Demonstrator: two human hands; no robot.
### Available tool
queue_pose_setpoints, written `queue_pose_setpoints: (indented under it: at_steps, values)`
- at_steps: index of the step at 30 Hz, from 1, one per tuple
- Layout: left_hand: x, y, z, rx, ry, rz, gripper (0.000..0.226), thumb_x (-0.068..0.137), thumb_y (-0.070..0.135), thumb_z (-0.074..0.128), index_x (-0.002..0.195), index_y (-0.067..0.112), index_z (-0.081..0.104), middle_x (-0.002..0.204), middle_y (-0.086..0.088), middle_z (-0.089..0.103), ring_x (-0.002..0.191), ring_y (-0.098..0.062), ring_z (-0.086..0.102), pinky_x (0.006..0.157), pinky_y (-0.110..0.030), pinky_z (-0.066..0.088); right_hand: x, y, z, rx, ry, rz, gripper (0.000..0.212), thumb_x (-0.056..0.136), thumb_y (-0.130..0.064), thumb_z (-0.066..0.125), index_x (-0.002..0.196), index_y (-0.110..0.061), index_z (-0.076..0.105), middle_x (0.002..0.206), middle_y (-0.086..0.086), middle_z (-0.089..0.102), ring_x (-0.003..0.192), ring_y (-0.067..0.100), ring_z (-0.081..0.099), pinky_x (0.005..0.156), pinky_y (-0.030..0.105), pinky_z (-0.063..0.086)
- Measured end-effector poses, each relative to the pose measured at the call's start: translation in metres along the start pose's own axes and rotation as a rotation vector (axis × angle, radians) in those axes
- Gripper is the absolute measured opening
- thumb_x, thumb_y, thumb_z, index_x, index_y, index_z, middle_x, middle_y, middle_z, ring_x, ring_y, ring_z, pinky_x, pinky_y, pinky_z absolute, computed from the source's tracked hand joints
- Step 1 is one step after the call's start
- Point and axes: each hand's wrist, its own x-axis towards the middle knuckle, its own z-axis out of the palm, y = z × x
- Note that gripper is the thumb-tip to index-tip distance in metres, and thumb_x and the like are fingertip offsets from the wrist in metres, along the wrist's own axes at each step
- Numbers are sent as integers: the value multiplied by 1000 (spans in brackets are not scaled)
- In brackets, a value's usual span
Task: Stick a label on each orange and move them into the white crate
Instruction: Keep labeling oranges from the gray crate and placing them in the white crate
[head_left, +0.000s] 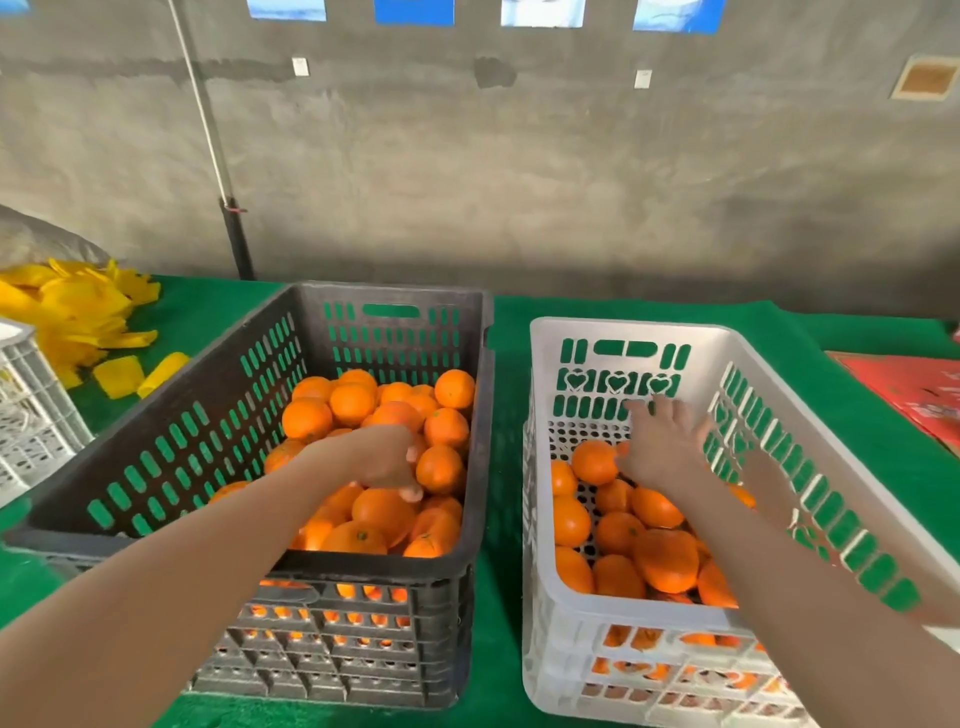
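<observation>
A black crate (156, 483) on the left holds a pile of oranges (353, 402). My left hand (387, 460) reaches down into this pile, its fingers and thumb curled round an orange (439, 468) near the right wall. A white crate (540, 364) on the right holds several oranges (665, 558) on its floor. Over them hovers my right hand (662, 447), fingers spread and holding nothing. One orange (594, 461) lies just left of that hand. No label shows on any orange.
The crates stand side by side on a green-covered table (509, 332). Yellow foam sleeves (78, 317) lie heaped at the back left, beside part of another white crate (31, 410). A red box (914, 395) sits at the right edge. A grey wall rises behind.
</observation>
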Motion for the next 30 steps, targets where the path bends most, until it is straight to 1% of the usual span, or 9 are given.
queue_pose_setpoints:
  at_steps: [4,8,10,12,15,19,22,26,30]
  values:
    - [7,1,22,309,-219,-77,52,89,38,59,134,14,48,128,-4,56,117,-26,53,93,-34,44,-9,-19,-8,86,99,-103,67,86,-32,60,143,-20,29,153,13,19,143,31,11,115,54,7]
    - [9,-4,19,245,-45,-74,43,78,40,70,112,16,60,99,1,62,92,-19,58,77,-28,46,-19,-16,-14,116,145,-128,64,88,-31,59,143,-17,30,152,13,23,142,30,15,116,52,10]
    - [7,-6,8,-31,205,-86,46,73,38,74,108,14,55,87,0,57,84,-19,58,70,-29,48,-26,-11,-18,144,159,-137,62,88,-31,59,142,-16,32,151,13,25,141,30,16,116,50,9]
    - [-8,-1,-10,-639,419,-88,54,70,32,80,110,16,47,98,-8,57,89,-25,61,71,-38,56,-35,-5,-22,166,179,-156,61,88,-29,59,142,-15,34,150,13,27,141,29,17,116,48,10]
    - [-55,27,-29,-1325,548,246,62,53,28,86,105,24,53,107,-11,62,90,-21,65,76,-40,59,-56,2,-32,237,245,-205,57,87,-24,58,140,-14,39,146,12,34,139,27,24,115,44,15]
    - [-141,71,4,-1422,380,709,55,43,29,83,94,40,66,88,10,69,80,-9,67,65,-24,56,-115,6,-43,590,463,-385,40,86,-13,63,125,-7,56,129,10,55,124,24,46,106,29,29]
    - [-178,97,68,-1348,134,667,77,30,44,92,103,39,67,102,6,70,91,-16,69,70,-25,54,-182,10,-34,893,574,-664,18,86,-11,58,103,-11,64,101,3,66,96,9,58,84,20,46]
    - [-176,114,145,-1401,-138,236,77,46,31,93,114,14,61,103,-8,73,94,-26,69,75,-32,57,-239,27,29,796,1,-767,13,86,-5,51,81,-7,62,78,-4,62,75,-6,53,65,24,44]
    - [-157,112,191,-1560,-161,-126,78,50,27,78,120,4,53,115,-15,63,105,-33,62,87,-43,54,-239,38,93,384,-483,-533,41,95,-19,48,137,-16,48,142,3,47,130,19,42,108,29,34]
